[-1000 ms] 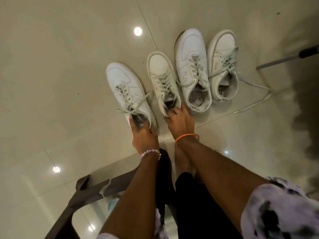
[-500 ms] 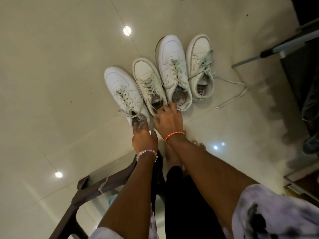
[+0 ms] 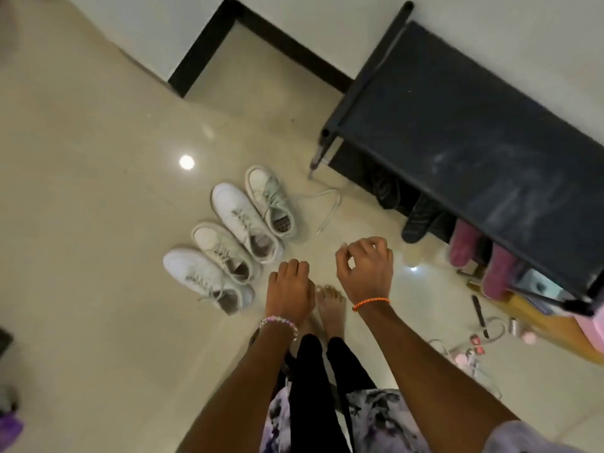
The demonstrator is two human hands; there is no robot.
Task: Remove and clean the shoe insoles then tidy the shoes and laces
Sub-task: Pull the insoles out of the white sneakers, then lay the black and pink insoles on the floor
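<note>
On the tiled floor, four white shoes stand side by side in a slanted row, one loose lace trailing toward the dark rack. Both hands hang above and clear of them: the left hand with fingers curled under, the right hand loosely curled, neither holding anything. These shoes look light with stiff soles and soft collars, so the heel rim probably gives the surest hold; the lace is limp and best pinched near its tip.
</note>
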